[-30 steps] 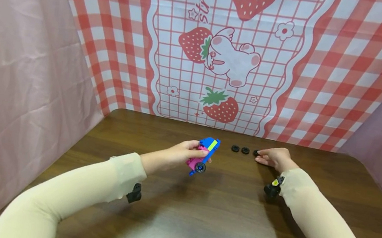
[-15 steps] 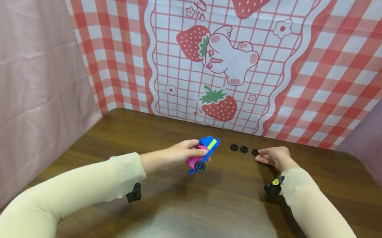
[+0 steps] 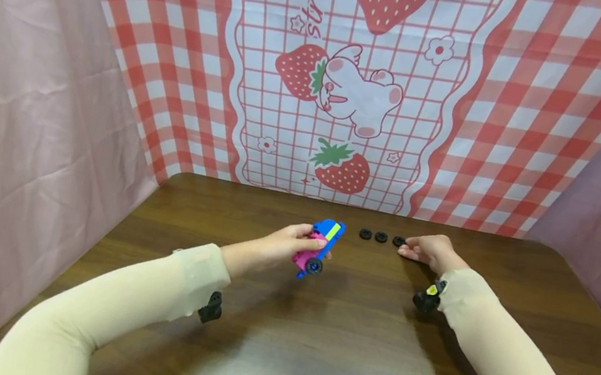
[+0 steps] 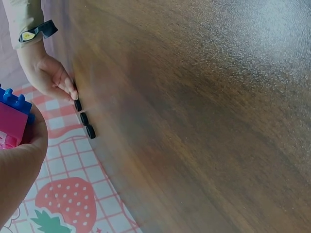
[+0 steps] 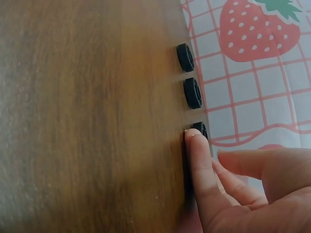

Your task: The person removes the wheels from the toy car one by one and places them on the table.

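My left hand [image 3: 289, 242] grips a blue and pink toy car [image 3: 332, 233] above the table, thumb across its side. The car is tilted, with a yellow-green strip along the blue part and a black wheel [image 3: 314, 266] at its lower end. Part of its pink body [image 4: 10, 124] shows in the left wrist view. At the back, my right hand [image 3: 431, 250] reaches to the rightmost of three loose black wheels [image 5: 200, 129]. One extended fingertip lies right at that wheel, partly covering it; the thumb stands apart. The middle wheel [image 5: 192, 93] and left wheel [image 5: 185, 58] lie flat beside it.
The loose wheels lie near the back edge of the brown wooden table [image 3: 325, 343]. Behind it hangs a red-and-white checked strawberry cloth [image 3: 347, 92]. Pink curtains [image 3: 35, 83] close off the sides. Each wrist carries a small black camera [image 3: 427, 298].
My right fingertips have drawn back slightly to the right, so more of the rightmost wheel shows. The head view shifts a little. The toy car stays in my left hand.
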`<state>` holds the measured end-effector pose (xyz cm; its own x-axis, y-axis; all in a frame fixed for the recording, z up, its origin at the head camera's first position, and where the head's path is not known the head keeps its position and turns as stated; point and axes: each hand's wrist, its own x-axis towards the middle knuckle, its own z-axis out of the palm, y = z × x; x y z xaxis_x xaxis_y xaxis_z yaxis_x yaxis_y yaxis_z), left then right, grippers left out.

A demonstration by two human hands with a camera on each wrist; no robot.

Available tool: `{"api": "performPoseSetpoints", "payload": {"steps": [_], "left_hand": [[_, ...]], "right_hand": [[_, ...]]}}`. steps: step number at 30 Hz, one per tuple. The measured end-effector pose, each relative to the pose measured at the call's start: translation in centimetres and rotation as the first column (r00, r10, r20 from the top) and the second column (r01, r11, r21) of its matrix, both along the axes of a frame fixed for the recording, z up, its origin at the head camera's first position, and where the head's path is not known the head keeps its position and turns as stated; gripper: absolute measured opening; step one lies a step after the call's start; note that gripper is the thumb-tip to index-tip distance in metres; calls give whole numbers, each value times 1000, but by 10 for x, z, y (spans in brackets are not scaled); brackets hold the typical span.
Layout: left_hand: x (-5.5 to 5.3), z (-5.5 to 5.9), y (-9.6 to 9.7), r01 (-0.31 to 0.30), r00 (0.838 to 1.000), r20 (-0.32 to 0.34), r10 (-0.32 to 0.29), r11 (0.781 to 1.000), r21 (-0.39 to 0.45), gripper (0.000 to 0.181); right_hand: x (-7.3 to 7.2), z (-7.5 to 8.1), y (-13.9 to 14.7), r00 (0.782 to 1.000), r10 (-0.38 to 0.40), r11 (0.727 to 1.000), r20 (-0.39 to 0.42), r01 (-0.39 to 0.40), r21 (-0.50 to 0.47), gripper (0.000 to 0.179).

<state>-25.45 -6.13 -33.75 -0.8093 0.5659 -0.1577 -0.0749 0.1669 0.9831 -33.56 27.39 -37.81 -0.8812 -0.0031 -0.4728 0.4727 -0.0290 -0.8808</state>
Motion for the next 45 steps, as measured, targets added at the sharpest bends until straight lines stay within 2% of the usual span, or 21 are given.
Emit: {"api": "performPoseSetpoints", "payload": {"steps": [3,6,9,16,24,33,45], "left_hand": [[0,1,2,-13,1000,-2,13,1000,-6,36],[-1,2,5,-29,1000,9,29,1000,-7,36],[-1,2,8,-23,999,32,23,1000,6,37],[1,4,15,4,999,45,-6,1000,25,32],[2,6,15,7,1000,24,-7,1000,-10,31],[-1,7,16,7,1000,17,-6,999,-52,35],[-1,5,17,35,999,37,-35,999,14,32]], "right_hand": [[3,1,0,1000,-9,999,3,9,-35,44],[7,4,-1,1000,-16,995,-4,16,-94,34],[11,7,-4,1000,-16,991,-11,14,-131,28],[19,12,-3,999,18,997,-36,-21,-70,47],[21,24,-8,997,53,993,-50,-58,-103,26],[22,41,-14,992,95,994,-85,-100,-48,27],[29,52,-24,979,147,989,-140,-146,23,26]]}}
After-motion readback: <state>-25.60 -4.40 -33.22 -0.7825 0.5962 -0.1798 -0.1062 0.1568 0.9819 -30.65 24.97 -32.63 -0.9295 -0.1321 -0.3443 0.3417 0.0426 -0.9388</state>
